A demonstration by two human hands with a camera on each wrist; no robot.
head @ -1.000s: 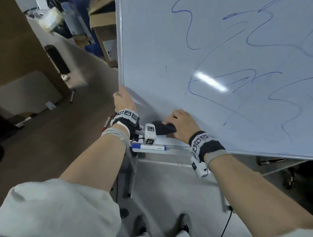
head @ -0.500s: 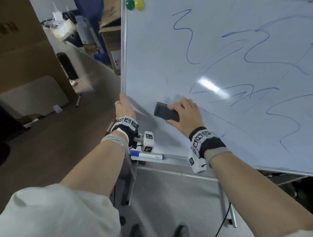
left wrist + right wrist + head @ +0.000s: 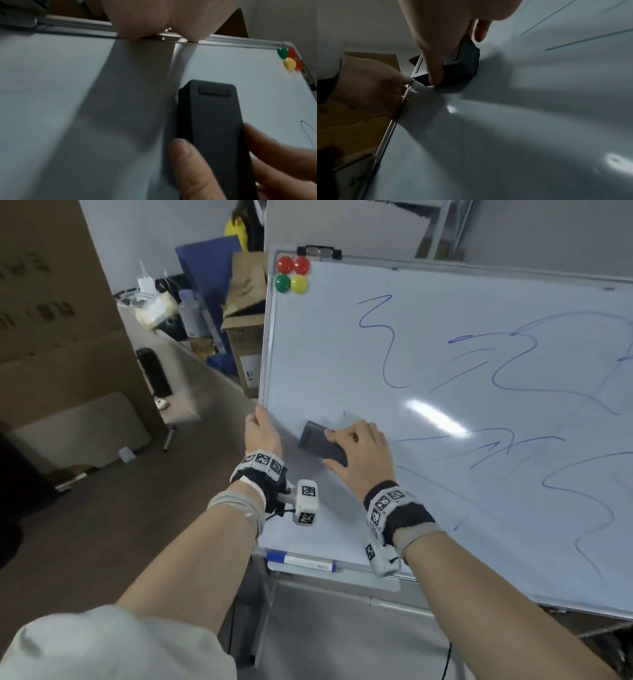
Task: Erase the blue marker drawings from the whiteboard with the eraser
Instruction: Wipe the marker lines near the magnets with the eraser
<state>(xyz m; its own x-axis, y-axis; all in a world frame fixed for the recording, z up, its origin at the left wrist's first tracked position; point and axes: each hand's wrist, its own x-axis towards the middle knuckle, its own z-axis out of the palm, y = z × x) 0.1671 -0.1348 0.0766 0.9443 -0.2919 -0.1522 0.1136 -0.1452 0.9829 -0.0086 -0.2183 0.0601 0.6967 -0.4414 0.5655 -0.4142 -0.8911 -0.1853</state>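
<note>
A whiteboard on a stand carries blue marker squiggles across its middle and right. My right hand grips a dark rectangular eraser and presses it flat on the board's lower left area. In the right wrist view my thumb and fingers pinch the eraser by its sides. My left hand grips the board's left frame edge, just left of the eraser. The left wrist view shows the eraser lying on the board near my left hand.
Red, green and yellow magnets sit in the board's top left corner. A blue-capped marker lies on the tray under the board. Cardboard boxes, a cluttered counter and a dark bottle stand to the left.
My right hand lifted the eraser from the tray up onto the board's lower left. My view tilted upward, showing the board's top. The left hand kept hold of the frame.
</note>
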